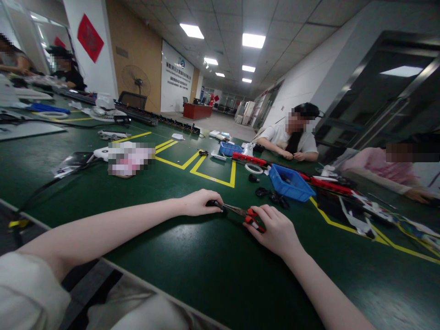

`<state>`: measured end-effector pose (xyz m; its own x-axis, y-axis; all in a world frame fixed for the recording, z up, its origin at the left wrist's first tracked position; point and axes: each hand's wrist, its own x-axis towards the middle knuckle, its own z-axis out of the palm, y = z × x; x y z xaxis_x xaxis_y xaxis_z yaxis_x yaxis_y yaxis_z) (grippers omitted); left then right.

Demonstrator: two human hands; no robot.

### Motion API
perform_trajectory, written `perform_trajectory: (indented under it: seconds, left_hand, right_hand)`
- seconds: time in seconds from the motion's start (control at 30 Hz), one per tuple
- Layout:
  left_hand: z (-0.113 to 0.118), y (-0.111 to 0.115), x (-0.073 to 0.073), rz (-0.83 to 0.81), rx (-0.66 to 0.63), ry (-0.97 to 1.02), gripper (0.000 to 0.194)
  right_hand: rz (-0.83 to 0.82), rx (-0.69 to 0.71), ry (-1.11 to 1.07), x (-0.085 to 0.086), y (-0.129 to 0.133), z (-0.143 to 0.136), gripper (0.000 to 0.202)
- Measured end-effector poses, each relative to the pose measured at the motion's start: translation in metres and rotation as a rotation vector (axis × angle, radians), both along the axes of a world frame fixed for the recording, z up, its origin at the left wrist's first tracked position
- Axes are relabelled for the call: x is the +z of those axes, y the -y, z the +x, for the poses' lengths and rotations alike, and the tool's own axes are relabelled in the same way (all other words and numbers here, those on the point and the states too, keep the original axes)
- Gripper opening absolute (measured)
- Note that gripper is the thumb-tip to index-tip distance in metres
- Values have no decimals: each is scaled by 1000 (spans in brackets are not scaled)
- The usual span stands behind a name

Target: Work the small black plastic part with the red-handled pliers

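In the head view my right hand is closed round the red handles of a pair of needle-nose pliers. Their jaws point left and meet a small black part, whose exact kind I cannot make out. My left hand pinches that black part between thumb and fingers. Both hands are low over the green table. Several small black pieces lie beyond my right hand, beside a blue bin.
A white tape roll, a smaller blue bin and red strips lie further back. Left of them are a phone-like object and a cable. Yellow tape marks the table. Co-workers sit across and around it.
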<state>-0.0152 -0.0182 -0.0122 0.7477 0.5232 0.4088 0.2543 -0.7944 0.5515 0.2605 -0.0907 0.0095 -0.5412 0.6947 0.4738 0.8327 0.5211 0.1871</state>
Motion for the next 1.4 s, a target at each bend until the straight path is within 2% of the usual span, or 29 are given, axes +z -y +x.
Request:
perform_trajectory:
  seconds: [0.27,0.57,1.4]
  left_hand:
    - [-2,4,4,30,-35,-39,21]
    - [-2,6,7,30,-28,-62,24]
    - [-2,5,8,-9,-33,-40,21]
  right_hand:
    - [27,-38,-61,2,-1,3,42]
    - [-6,5,-17,3,-1,2,40]
    - [75,54,-12,4,-1,-1,34]
